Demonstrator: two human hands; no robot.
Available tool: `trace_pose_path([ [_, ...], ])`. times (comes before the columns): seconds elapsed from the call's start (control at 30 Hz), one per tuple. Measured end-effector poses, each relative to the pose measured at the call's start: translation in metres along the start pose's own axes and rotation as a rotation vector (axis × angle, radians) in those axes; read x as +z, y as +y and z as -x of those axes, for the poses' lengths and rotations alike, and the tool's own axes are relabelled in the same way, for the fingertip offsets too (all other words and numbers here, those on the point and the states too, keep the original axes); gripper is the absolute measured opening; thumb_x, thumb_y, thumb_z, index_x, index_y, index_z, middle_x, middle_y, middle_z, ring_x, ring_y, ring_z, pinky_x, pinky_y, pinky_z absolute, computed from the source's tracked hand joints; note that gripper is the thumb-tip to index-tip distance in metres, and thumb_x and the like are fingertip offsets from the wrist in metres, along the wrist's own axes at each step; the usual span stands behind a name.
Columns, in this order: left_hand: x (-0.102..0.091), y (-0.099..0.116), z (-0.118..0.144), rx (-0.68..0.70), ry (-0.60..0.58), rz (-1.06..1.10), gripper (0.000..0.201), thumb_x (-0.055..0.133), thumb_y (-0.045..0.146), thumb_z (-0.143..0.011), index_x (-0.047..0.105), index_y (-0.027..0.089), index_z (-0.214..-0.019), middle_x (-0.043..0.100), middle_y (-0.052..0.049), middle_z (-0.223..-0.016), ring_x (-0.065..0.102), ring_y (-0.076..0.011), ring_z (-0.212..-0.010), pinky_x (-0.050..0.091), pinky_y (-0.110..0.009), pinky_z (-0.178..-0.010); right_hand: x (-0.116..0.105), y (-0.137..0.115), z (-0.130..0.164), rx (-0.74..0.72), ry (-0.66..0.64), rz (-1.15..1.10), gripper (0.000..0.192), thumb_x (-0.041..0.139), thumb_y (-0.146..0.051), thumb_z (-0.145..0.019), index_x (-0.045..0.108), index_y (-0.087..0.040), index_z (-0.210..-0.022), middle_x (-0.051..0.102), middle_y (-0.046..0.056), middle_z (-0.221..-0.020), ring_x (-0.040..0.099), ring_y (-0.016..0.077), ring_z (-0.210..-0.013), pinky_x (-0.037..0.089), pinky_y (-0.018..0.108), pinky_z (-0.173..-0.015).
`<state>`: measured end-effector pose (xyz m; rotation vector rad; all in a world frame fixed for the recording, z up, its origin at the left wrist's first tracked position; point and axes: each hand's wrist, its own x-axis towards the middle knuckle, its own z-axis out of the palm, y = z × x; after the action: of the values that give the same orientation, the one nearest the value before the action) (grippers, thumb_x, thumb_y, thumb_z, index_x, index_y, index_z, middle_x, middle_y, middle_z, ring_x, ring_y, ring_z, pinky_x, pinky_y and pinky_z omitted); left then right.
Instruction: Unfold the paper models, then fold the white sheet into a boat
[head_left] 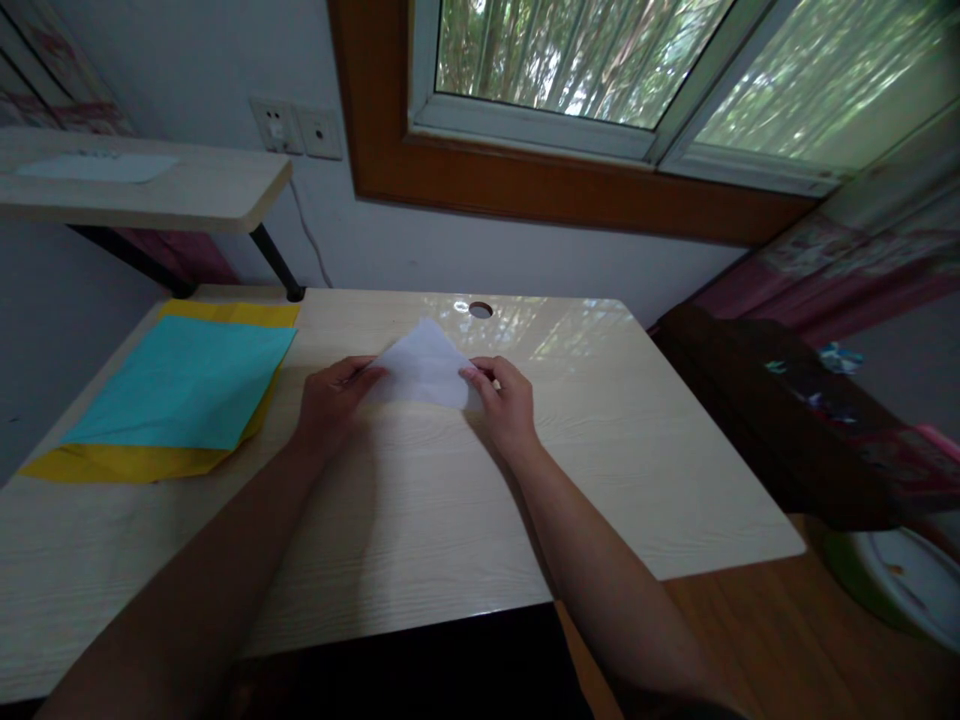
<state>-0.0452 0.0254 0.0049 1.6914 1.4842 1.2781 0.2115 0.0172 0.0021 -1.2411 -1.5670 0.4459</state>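
Head view: a person sits at a pale wooden desk [420,520] under a window [600,70], both bare forearms stretched toward 12 o'clock.
White paper: a folded sheet of white paper [424,368] lies flat near the middle of the desk, shaped as a triangle with its tip pointing to 12 o'clock — just short of the round cable hole [480,310].
Left hand: the left hand [330,400] rests at the sheet's 9 o'clock corner, fingers curled and fingertips pressing on the paper's edge.
Right hand: the right hand [506,400] sits at the 3 o'clock corner, thumb and fingers bent, pinching the paper's edge against the desk.
Coloured sheets: at 9 o'clock, well apart from the hands, a turquoise sheet [187,385] lies on top of a larger yellow sheet [127,463] — yellow shows along the near and far edges.
Shelf: a raised shelf [142,185] on dark legs stands at 10 o'clock, by the wall sockets [296,128].
Right of the desk: a dark cluttered surface [772,420] sits at 3 o'clock; its contents are too dim to tell.
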Motion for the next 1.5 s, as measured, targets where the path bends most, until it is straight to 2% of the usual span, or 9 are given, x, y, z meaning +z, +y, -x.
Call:
trace_pose_path([
  [0.1,0.001,0.002,-0.001,-0.068,0.011,0.095,0.044,0.073,0.054,-0.082,0.077,0.021,-0.111,0.078,-0.005,-0.097,0.069,-0.0205,-0.085,0.053,-0.028,-0.073,0.001,-0.002,0.000,0.108,0.038,-0.098,0.018,0.071,-0.036,-0.088,0.074,-0.024,-0.101,0.062,-0.001,-0.077,0.056,0.0153,-0.071,0.044,0.029,-0.069],
  [0.17,0.001,0.004,-0.003,-0.100,0.004,0.128,0.049,0.074,0.055,-0.080,0.075,0.020,-0.115,0.076,-0.004,-0.086,0.067,-0.0186,-0.076,0.050,-0.026,-0.066,0.002,-0.002,-0.002,0.161,0.044,-0.166,0.024,0.073,-0.037,-0.085,0.073,-0.025,-0.106,0.055,-0.004,-0.070,0.050,0.0134,-0.065,0.042,0.027,-0.064],
  [0.3,0.000,0.005,-0.006,-0.120,-0.009,0.092,0.055,0.074,0.051,-0.080,0.070,0.020,-0.125,0.061,0.004,-0.064,0.049,-0.0119,-0.056,0.037,-0.023,-0.055,0.003,0.002,-0.005,0.244,0.047,-0.248,0.030,0.078,-0.038,-0.080,0.071,-0.024,-0.105,0.045,-0.007,-0.063,0.042,0.0117,-0.058,0.036,0.026,-0.057],
  [0.47,-0.002,0.004,-0.009,-0.116,-0.017,0.040,0.058,0.070,0.050,-0.082,0.065,0.023,-0.133,0.050,0.007,-0.057,0.040,-0.0121,-0.053,0.030,-0.024,-0.052,0.003,0.007,-0.006,0.288,0.039,-0.291,0.028,0.078,-0.038,-0.078,0.071,-0.023,-0.100,0.044,-0.008,-0.063,0.040,0.0111,-0.058,0.033,0.026,-0.056],
  [0.7,-0.003,-0.004,-0.012,-0.125,0.003,-0.012,0.054,0.068,0.047,-0.084,0.065,0.023,-0.133,0.059,0.004,-0.063,0.047,-0.0153,-0.059,0.035,-0.026,-0.058,0.002,0.016,-0.007,0.337,0.026,-0.343,0.026,0.077,-0.038,-0.077,0.070,-0.021,-0.096,0.051,-0.005,-0.068,0.044,0.0117,-0.062,0.035,0.026,-0.059],
  [1.0,-0.004,-0.004,-0.012,-0.141,-0.042,-0.016,0.051,0.067,0.050,-0.085,0.068,0.022,-0.127,0.057,0.004,-0.062,0.045,-0.0143,-0.058,0.032,-0.026,-0.056,0.000,0.013,-0.007,0.355,0.037,-0.298,0.023,0.076,-0.037,-0.076,0.066,-0.021,-0.088,0.046,-0.007,-0.065,0.042,0.0115,-0.060,0.034,0.026,-0.056],
  [1.23,-0.005,-0.002,-0.013,-0.157,-0.058,0.005,0.049,0.068,0.051,-0.082,0.072,0.019,-0.118,0.058,0.003,-0.063,0.049,-0.0144,-0.059,0.034,-0.024,-0.056,-0.002,0.013,-0.007,0.309,0.043,-0.217,0.022,0.076,-0.039,-0.076,0.067,-0.021,-0.085,0.052,-0.004,-0.069,0.046,0.0127,-0.064,0.038,0.026,-0.060],
  [1.37,-0.005,-0.006,-0.014,-0.193,-0.155,0.095,0.052,0.074,0.053,-0.078,0.072,0.019,-0.118,0.069,-0.001,-0.075,0.060,-0.0164,-0.067,0.042,-0.024,-0.059,-0.002,0.016,-0.006,0.295,0.011,-0.216,0.025,0.073,-0.043,-0.080,0.070,-0.020,-0.090,0.054,-0.003,-0.070,0.048,0.0134,-0.065,0.040,0.026,-0.061],
  [1.5,-0.003,-0.009,-0.013,-0.233,-0.290,0.182,0.064,0.078,0.053,-0.076,0.065,0.021,-0.131,0.075,-0.003,-0.086,0.068,-0.0193,-0.073,0.049,-0.025,-0.060,0.000,0.020,-0.004,0.285,-0.072,-0.266,0.032,0.074,-0.044,-0.080,0.072,-0.020,-0.102,0.058,-0.003,-0.072,0.052,0.0134,-0.067,0.043,0.026,-0.064],
])
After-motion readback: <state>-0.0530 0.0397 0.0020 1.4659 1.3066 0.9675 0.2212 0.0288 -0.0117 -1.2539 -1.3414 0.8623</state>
